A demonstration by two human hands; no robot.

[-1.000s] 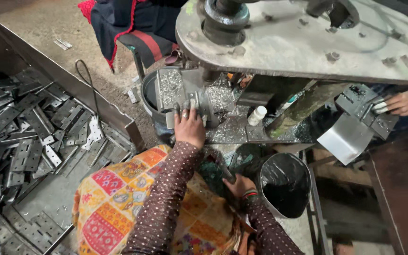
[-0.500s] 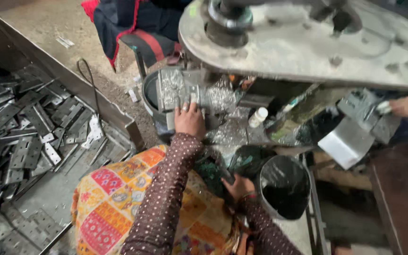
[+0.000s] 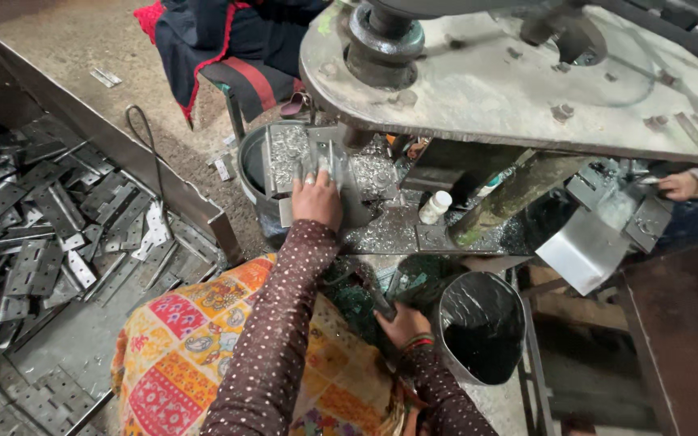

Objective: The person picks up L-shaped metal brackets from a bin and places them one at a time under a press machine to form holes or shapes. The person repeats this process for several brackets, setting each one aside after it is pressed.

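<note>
1. The left hand (image 3: pixel 317 198) reached to twelve o'clock, fingers pressed together on a small metal hinge plate (image 3: pixel 322 164), seemingly steadying it on the press bed (image 3: pixel 381 230) under the ram.
2. The right hand (image 3: pixel 402 323) sat low at five o'clock, curled round a dark lever (image 3: pixel 375 297); how firmly could not be told.
3. The black bucket (image 3: pixel 482 327) stood just beside that hand, at three o'clock from it, handy for catching pieces.
4. Hinge plates (image 3: pixel 50 234) lay heaped in the tray at nine o'clock, within reach.
5. Another person's hand (image 3: pixel 680 186) worked at three o'clock, well apart.
</note>
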